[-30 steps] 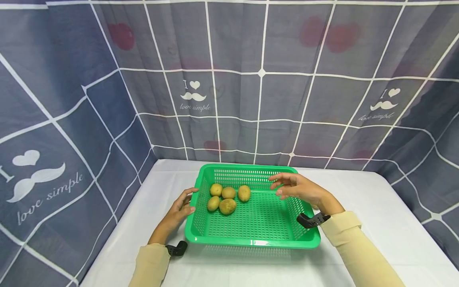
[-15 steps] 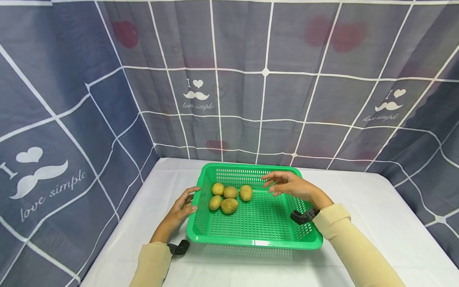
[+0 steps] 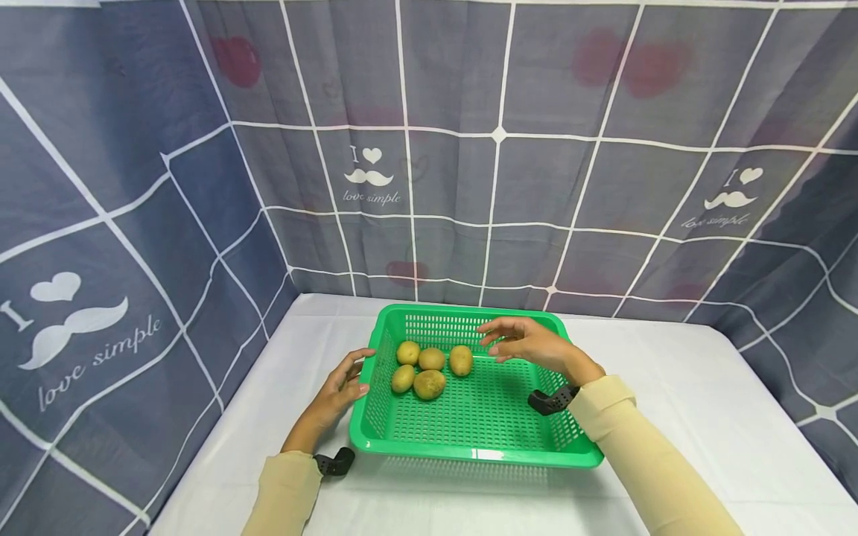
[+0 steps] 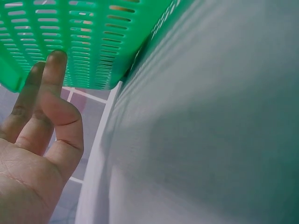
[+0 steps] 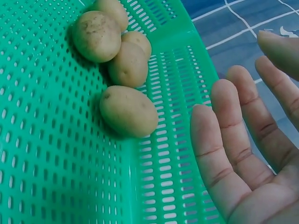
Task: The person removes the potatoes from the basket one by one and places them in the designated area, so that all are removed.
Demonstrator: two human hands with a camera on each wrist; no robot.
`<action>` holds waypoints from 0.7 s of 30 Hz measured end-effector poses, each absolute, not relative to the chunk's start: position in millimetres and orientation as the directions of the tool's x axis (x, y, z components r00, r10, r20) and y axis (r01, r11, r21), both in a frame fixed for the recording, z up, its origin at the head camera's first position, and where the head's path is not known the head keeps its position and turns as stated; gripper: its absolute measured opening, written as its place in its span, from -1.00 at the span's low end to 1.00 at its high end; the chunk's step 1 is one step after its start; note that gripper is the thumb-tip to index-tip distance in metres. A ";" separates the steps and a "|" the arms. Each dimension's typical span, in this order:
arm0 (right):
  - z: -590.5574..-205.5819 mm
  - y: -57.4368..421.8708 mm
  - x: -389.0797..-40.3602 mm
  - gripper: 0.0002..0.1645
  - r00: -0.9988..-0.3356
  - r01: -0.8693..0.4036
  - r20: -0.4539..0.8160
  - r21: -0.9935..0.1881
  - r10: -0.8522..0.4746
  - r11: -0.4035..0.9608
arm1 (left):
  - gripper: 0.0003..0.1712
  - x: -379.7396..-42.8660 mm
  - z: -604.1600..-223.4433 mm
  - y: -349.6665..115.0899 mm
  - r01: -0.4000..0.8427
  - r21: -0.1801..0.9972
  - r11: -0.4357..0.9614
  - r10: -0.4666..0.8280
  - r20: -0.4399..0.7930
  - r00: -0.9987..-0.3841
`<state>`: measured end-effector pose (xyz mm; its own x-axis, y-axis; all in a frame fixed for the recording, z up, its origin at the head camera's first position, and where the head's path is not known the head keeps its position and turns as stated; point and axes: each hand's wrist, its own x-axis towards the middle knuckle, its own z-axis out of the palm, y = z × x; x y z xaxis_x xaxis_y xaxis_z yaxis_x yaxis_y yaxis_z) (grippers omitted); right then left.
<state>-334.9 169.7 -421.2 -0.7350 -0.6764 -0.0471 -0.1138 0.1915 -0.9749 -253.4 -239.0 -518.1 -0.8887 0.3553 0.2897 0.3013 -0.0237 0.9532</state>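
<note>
Several potatoes (image 3: 429, 385) lie grouped in the left half of a green plastic basket (image 3: 476, 452) with slotted walls. My left hand (image 3: 340, 387) is at the basket's left rim, thumb and fingertips at its edge. In the left wrist view, the fingers (image 4: 53, 70) reach up to the outer slotted wall. My right hand (image 3: 529, 344) hangs over the right back part of the basket, fingers spread and holding nothing. The rightmost potato (image 5: 128, 111) sits closest to it, a short way left of the fingertips in the head view.
The basket stands on a white-covered table (image 3: 670, 417). A grey-blue gridded curtain (image 3: 442, 179) closes off the back and both sides. A black wrist device (image 3: 553, 400) sits on the right arm, low over the basket's right wall.
My right hand has moved left over the basket, toward the potatoes. The left hand stays at the left rim, and the potatoes lie as before. The head view has shifted slightly.
</note>
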 end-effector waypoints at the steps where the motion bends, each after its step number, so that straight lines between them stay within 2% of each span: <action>1: -421.5 167.4 -335.4 -0.37 -0.736 -0.115 -0.047 -0.974 -0.675 0.193 | -0.28 -253.2 -518.3 -239.1 0.302 0.953 -0.027 0.356 0.291 -0.888; 8: -424.3 150.4 -336.7 -0.41 -0.739 -0.112 -0.056 -0.972 -0.671 0.205 | -0.33 -251.8 -518.7 -239.9 0.292 0.956 -0.018 0.354 0.279 -0.893; 15: -427.6 139.7 -339.4 -0.35 -0.716 -0.125 -0.070 -0.966 -0.694 0.226 | -0.23 -253.3 -518.9 -239.8 0.282 0.959 -0.018 0.357 0.269 -0.895; 21: -430.2 133.3 -344.2 -0.37 -0.691 -0.138 -0.068 -0.965 -0.720 0.224 | -0.23 -255.2 -519.4 -240.0 0.274 0.961 -0.035 0.365 0.268 -0.892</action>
<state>-344.2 133.3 -430.2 -0.6911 -0.7195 -0.0682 -0.1378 0.2239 -0.9648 -255.2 -240.0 -519.4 -0.8919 0.3645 0.2676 0.2738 -0.0354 0.9611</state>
